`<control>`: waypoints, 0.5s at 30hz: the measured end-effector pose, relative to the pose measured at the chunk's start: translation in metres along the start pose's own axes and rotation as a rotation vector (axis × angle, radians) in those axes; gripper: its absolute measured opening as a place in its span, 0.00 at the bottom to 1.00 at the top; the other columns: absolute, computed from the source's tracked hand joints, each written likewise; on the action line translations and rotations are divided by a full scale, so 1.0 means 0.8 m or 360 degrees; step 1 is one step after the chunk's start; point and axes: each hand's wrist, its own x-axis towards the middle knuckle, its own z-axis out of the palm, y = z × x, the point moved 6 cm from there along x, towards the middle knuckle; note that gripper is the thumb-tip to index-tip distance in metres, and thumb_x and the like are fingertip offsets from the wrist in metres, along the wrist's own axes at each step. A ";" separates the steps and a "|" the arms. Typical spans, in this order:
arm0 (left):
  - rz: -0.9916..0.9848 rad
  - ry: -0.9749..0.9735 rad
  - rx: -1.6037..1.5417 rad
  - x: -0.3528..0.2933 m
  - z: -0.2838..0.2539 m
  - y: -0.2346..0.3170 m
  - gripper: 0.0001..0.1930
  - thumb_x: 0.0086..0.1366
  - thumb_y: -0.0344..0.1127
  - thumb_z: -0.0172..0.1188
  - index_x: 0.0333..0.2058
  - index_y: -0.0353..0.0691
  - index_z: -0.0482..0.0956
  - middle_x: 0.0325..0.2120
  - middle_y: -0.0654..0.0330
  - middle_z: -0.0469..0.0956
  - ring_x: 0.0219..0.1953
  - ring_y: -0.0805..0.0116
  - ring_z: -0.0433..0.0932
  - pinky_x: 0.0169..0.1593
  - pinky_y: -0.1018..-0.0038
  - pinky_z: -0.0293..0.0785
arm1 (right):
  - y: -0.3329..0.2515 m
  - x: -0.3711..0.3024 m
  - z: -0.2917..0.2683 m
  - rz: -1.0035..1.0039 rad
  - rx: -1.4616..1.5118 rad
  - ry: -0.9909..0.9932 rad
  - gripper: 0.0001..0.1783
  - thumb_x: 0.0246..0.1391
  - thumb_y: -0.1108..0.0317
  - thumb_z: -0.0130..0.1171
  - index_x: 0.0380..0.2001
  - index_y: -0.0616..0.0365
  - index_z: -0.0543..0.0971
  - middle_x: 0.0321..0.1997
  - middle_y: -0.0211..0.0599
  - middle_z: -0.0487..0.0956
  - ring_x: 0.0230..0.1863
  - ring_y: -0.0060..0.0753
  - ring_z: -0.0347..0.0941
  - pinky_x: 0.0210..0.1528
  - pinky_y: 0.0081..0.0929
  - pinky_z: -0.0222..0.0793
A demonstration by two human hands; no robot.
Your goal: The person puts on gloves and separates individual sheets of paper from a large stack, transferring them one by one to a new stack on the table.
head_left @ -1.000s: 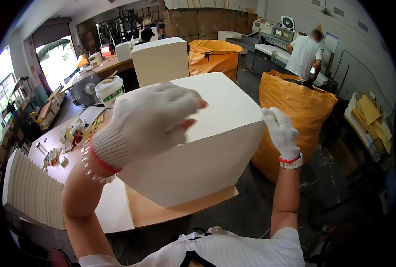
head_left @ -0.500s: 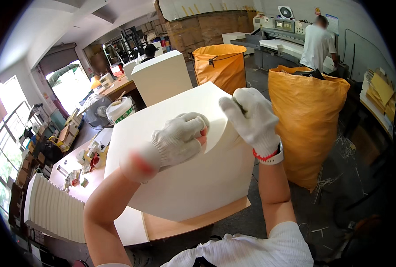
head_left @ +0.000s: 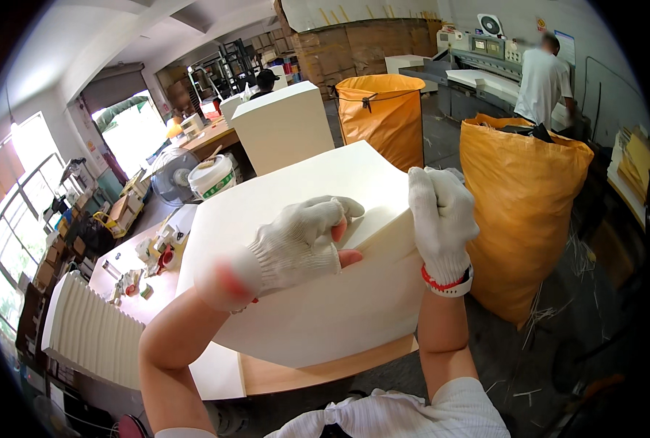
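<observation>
Right hand (head_left: 443, 219) now curled, sack (head_left: 522, 226) beyond

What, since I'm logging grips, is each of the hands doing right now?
Left hand: half-open, at the edge of the white stack; whether it grips can't be told.
Right hand: closed, apparently on that stack's right corner.

The head-worn fisheye looks down and ahead.

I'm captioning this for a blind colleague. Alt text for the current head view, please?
A gloved left hand rests on a large white stack; the gloved right hand is closed on its right corner. Orange sacks and a person in white stand beyond.
</observation>
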 end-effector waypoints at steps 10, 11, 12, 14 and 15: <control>0.0272 -0.0046 0.0146 -0.006 -0.001 0.006 0.27 0.52 0.25 0.70 0.52 0.38 0.76 0.39 0.55 0.79 0.39 0.61 0.80 0.43 0.69 0.76 | 0.006 -0.002 0.002 0.0000 0.0015 0.0039 0.06 0.59 0.78 0.55 0.26 0.66 0.74 0.17 0.35 0.61 0.19 0.36 0.56 0.24 0.34 0.55; 0.0267 -0.0062 0.0063 -0.005 0.001 0.004 0.25 0.51 0.25 0.71 0.50 0.38 0.78 0.38 0.56 0.79 0.39 0.60 0.80 0.43 0.69 0.76 | 0.004 -0.002 0.002 -0.0037 0.0012 0.0038 0.05 0.59 0.79 0.55 0.28 0.66 0.75 0.17 0.35 0.62 0.19 0.36 0.57 0.23 0.34 0.55; 0.0292 0.0010 0.0085 -0.005 0.001 0.005 0.24 0.51 0.25 0.71 0.48 0.39 0.78 0.38 0.56 0.79 0.39 0.60 0.80 0.44 0.68 0.76 | -0.002 -0.001 0.001 -0.0088 0.0014 0.0023 0.04 0.59 0.79 0.54 0.29 0.66 0.75 0.17 0.35 0.62 0.19 0.36 0.57 0.23 0.34 0.55; 0.0342 0.0151 0.0131 -0.006 0.001 0.009 0.21 0.50 0.25 0.72 0.44 0.39 0.79 0.37 0.56 0.78 0.40 0.58 0.80 0.44 0.68 0.75 | -0.005 -0.002 0.000 -0.0140 0.0028 0.0001 0.02 0.59 0.79 0.54 0.32 0.67 0.76 0.18 0.35 0.62 0.20 0.36 0.58 0.23 0.34 0.56; 0.0300 0.0135 0.0094 -0.005 0.001 0.006 0.20 0.50 0.24 0.72 0.42 0.39 0.78 0.38 0.56 0.78 0.40 0.58 0.80 0.44 0.67 0.75 | -0.002 -0.003 0.001 -0.0140 0.0040 -0.0006 0.02 0.59 0.80 0.54 0.34 0.67 0.76 0.18 0.35 0.63 0.20 0.36 0.59 0.23 0.34 0.56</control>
